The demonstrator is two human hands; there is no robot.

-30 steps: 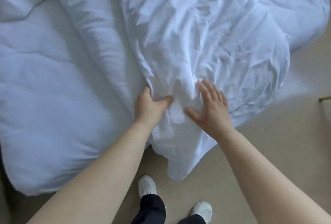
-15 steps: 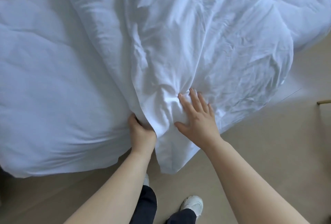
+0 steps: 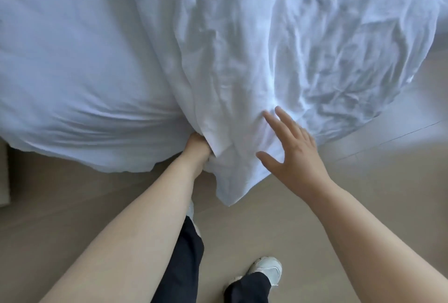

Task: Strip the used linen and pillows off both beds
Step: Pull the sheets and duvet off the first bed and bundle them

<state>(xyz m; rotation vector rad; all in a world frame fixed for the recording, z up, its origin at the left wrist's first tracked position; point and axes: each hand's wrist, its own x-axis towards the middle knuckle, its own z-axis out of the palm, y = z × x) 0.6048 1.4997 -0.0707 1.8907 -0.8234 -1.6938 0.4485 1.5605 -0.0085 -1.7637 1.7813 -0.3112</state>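
Note:
A crumpled white sheet (image 3: pixel 254 48) lies bunched over the bed and hangs down toward the floor in a pointed corner. My left hand (image 3: pixel 197 149) grips a fold of the sheet from underneath; its fingers are hidden in the cloth. My right hand (image 3: pixel 288 147) is spread flat with straight fingers, its fingertips resting on the sheet just right of the gathered fold. To the left a puffy white duvet (image 3: pixel 72 72) covers the bed and hangs over its edge.
Beige floor (image 3: pixel 339 205) runs below and to the right of the bed. My own dark trouser legs (image 3: pixel 189 254) and a white shoe (image 3: pixel 266 270) stand close to the bed's edge. A pale block (image 3: pixel 3 176) sits at the far left.
My left hand has drawn the gathered sheet back toward me and down off the bed's edge. My right hand has followed it, staying flat on the cloth. More floor shows below.

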